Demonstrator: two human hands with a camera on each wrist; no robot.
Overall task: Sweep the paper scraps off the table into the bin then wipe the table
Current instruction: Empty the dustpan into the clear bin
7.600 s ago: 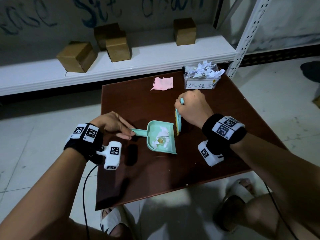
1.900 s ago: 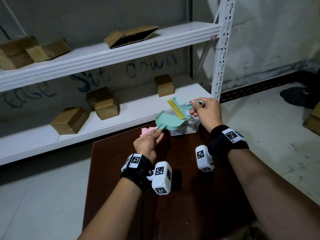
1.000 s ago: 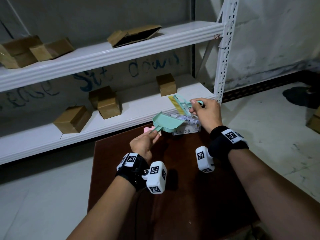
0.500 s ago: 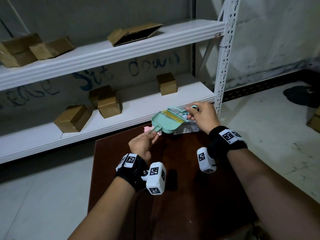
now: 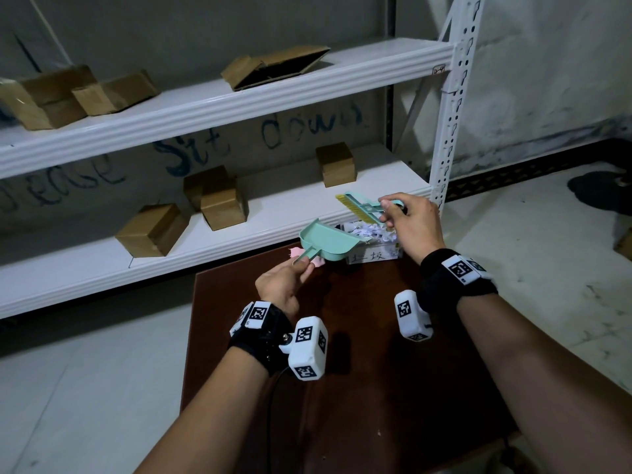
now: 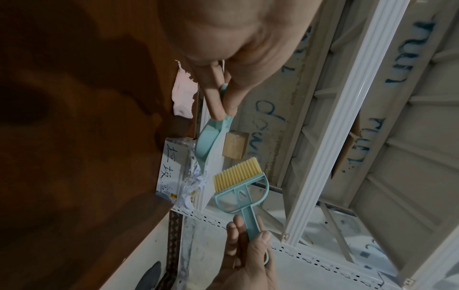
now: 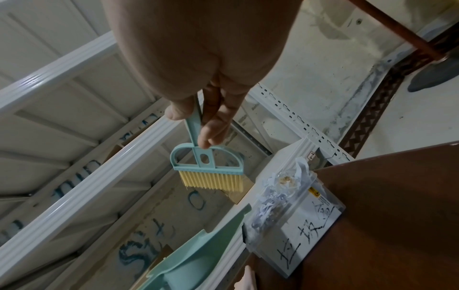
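Observation:
A mint dustpan [image 5: 328, 242] is held in the air at the far edge of the brown table [image 5: 376, 388]. Its mouth tips toward the clear labelled bin [image 5: 374, 256], which is heaped with white paper scraps [image 5: 369, 232]. My left hand [image 5: 302, 265] pinches the pan's thin handle [image 6: 223, 102]. My right hand [image 5: 388, 208] grips the handle of a mint brush [image 5: 359, 206] with yellow bristles [image 7: 211, 181], raised above the bin and clear of the pan. A pink cloth [image 6: 183, 94] lies on the table behind the pan, partly hidden.
White metal shelving [image 5: 239, 107] stands right behind the table, with several cardboard boxes [image 5: 152, 230] on it. Its upright post [image 5: 448, 131] is close to my right hand. Grey floor surrounds the table, and a dark patch [image 5: 595, 193] lies on it at the right.
The brush lay across the dustpan half a second ago; my right hand has since lifted it up and to the right, clear of the pan. The pan stays tipped at the bin.

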